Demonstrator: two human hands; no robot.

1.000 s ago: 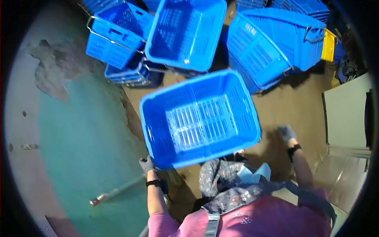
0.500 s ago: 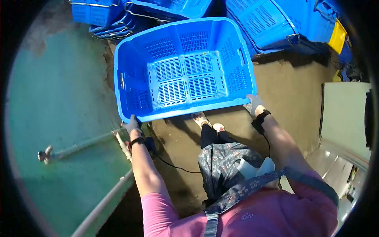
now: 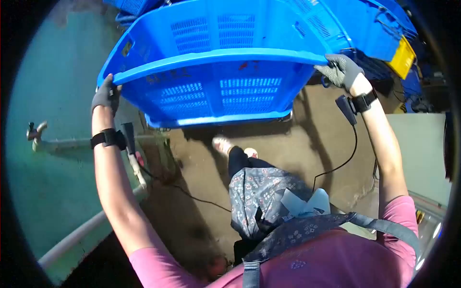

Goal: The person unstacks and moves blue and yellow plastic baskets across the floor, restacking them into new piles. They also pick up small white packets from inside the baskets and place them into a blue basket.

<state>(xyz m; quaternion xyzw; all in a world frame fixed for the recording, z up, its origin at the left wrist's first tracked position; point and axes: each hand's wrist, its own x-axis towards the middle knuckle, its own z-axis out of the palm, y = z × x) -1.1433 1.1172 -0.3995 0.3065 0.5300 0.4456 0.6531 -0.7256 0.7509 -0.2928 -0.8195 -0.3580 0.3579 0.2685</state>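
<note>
A large blue plastic crate [image 3: 211, 91] with slotted walls is held up in front of me, tilted so that its near outer side faces me. My left hand [image 3: 107, 93], in a grey glove, is closed on the left end of the near rim. At the right end of that rim, my right hand [image 3: 342, 72] grips with gloved fingers wrapped round the edge. Much of the crate's floor is hidden behind its near wall.
More blue crates [image 3: 336, 24] lie at the back and right, with a yellow piece [image 3: 402, 57] beside them. On the left, a pipe with a tap [image 3: 62, 144] runs over a green surface [image 3: 62, 96]. A pale green panel [image 3: 418, 149] stands at right.
The crate has come up closer and tipped, so its near outer wall now shows instead of its floor. Both hands have risen and spread apart, still holding the rim.
</note>
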